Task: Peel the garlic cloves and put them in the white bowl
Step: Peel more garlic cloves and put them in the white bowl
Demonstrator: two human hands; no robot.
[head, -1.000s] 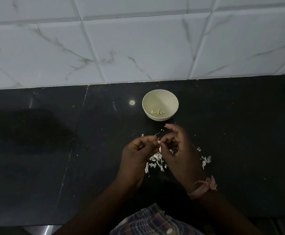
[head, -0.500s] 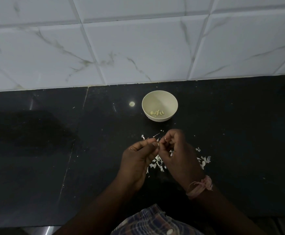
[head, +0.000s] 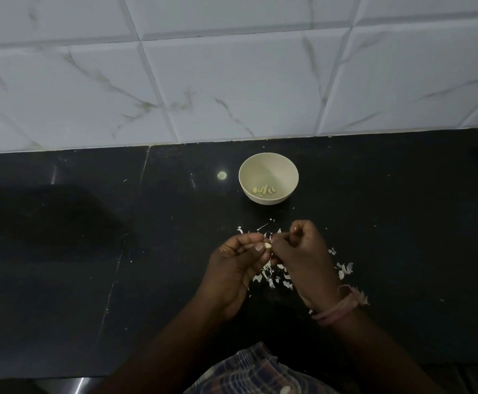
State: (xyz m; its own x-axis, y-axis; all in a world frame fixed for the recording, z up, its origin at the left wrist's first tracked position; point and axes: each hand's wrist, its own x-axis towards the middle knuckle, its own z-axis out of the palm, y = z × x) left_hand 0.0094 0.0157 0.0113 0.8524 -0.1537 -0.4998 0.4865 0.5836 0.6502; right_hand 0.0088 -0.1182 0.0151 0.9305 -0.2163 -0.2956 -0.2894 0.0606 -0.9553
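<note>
Left hand [head: 232,268] and right hand [head: 300,257] both pinch one garlic clove [head: 267,245] between their fingers [head: 257,247]; the white bowl [head: 268,177] sits beyond them.

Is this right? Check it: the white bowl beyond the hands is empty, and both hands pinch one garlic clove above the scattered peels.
Not quite. The head view shows the white bowl already holds several peeled cloves. The rest stands: left hand and right hand pinch one garlic clove above the peels.

Dim, grainy view, dark counter [head: 61,251] with one small glare spot [head: 222,175], paler tiles [head: 232,81] bowed by wide-angle distortion
</note>
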